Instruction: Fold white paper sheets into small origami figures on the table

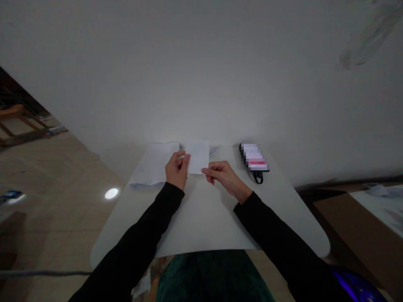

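Note:
Between my two hands is a small white rectangle of paper, tilted up above the white table. My left hand pinches its left edge between thumb and fingers. At its lower right corner my right hand grips it with thumb and forefinger. A stack of larger white sheets lies flat to the left, partly covered by my left hand. Whether the small paper is folded or a single layer, I cannot tell.
A phone with a lit, blurred screen lies at the table's right, a black loop strap at its lower end. A wall rises directly behind the table. A brown cardboard box stands at the right, a wooden stool far left.

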Available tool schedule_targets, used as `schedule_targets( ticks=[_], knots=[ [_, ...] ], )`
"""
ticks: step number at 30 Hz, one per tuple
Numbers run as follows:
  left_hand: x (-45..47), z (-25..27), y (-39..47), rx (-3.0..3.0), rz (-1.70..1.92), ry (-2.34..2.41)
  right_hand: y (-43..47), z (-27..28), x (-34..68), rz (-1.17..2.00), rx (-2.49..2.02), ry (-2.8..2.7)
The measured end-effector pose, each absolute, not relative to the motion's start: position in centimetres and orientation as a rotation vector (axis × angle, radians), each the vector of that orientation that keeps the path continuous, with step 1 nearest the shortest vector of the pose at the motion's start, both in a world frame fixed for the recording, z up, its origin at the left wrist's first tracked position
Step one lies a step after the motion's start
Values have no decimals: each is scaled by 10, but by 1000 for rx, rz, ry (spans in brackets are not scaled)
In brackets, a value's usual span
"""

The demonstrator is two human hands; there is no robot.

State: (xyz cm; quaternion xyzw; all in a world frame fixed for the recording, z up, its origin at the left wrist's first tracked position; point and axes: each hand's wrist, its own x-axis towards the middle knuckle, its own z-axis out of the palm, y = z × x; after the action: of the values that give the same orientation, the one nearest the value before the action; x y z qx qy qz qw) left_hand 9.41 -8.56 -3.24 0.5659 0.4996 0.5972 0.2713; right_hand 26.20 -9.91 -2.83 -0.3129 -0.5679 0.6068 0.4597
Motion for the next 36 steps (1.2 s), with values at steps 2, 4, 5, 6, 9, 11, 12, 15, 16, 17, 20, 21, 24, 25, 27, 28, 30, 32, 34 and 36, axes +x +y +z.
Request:
schedule_targets(
  ticks=[2, 4, 5, 6, 9, 11, 12, 15, 16, 17, 20, 21, 24, 25, 27, 28, 30, 32, 34, 36],
  knots=[
    [95, -31, -87, 1531, 1635, 1262, -98, -29, 262, 1391, -786, -1389],
    [96, -31, -89, 1641, 1596, 1204, -96, -29, 263, 1314, -812, -1355],
    [97, -31, -90, 1723, 1564, 1197, -95, -29, 264, 1292, -822, -1334],
    [97, -31, -91, 1812, 1531, 1196, -94, -29, 265, 1278, -829, -1313],
    [97, -32, -92, 2004, 1499, 1185, -91, -29, 268, 1248, -832, -1263],
    [96, -33, -91, 2036, 1517, 1181, -90, -30, 269, 1222, -845, -1242],
    [95, -34, -90, 2037, 1531, 1185, -89, -30, 270, 1211, -855, -1235],
    [94, -35, -89, 2063, 1575, 1176, -89, -29, 269, 1208, -874, -1219],
    [94, -35, -89, 2085, 1591, 1160, -90, -28, 269, 1221, -867, -1219],
    [94, -35, -89, 2110, 1610, 1145, -90, -27, 269, 1242, -851, -1217],
    [95, -33, -91, 2169, 1664, 1109, -91, -26, 268, 1340, -784, -1206],
    [95, -32, -91, 2179, 1679, 1098, -91, -27, 268, 1376, -761, -1200],
    [94, -30, -93, 2200, 1704, 1065, -91, -28, 269, 1462, -716, -1201],
    [94, -30, -94, 2203, 1708, 1057, -91, -29, 269, 1483, -706, -1204],
    [93, -30, -94, 2205, 1709, 1050, -91, -30, 269, 1521, -688, -1212],
    [92, -30, -94, 2204, 1706, 1050, -91, -30, 269, 1538, -679, -1218],
    [91, -31, -95, 2194, 1696, 1048, -91, -30, 269, 1566, -670, -1217],
    [90, -32, -95, 2180, 1688, 1036, -90, -30, 268, 1583, -679, -1184],
    [89, -33, -96, 2171, 1681, 1021, -89, -31, 267, 1587, -693, -1113],
    [89, -33, -96, 2182, 1670, 1012, -88, -33, 266, 1582, -705, -1041]
  ],
)
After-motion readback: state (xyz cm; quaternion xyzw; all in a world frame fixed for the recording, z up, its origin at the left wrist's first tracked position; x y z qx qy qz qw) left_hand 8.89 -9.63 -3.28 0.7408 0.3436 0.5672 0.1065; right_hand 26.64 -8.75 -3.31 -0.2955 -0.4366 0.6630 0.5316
